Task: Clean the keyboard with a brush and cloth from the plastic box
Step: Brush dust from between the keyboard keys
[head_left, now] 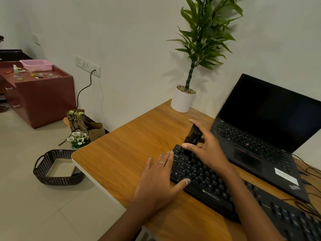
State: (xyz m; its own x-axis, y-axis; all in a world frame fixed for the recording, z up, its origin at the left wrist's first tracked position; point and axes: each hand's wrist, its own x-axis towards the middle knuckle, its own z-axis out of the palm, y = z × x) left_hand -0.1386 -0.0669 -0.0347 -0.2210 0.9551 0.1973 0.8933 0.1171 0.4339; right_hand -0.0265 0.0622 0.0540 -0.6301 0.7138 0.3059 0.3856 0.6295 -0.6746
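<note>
1. Wooden desk [132, 146] nearest, with bare room left of the keyboard [217, 186] for sweeping debris off its edge.
2. Keyboard lies diagonally beside the laptop [260, 136], leaving little clearance on that side.
3. Left hand [159, 178] presses flat, fingers straight, probably steadying the keyboard.
4. Right hand [206, 150] pinches a dark brush [192, 136] at the keyboard's far corner.

The brand ZEBRONICS is showing in white letters on the near front edge of the black keyboard [217, 186], whose keys are carrying white letters such as Q, W, A, S, Z, X. The laptop [260, 141] is bearing a ThinkPad logo at its near right corner.
</note>
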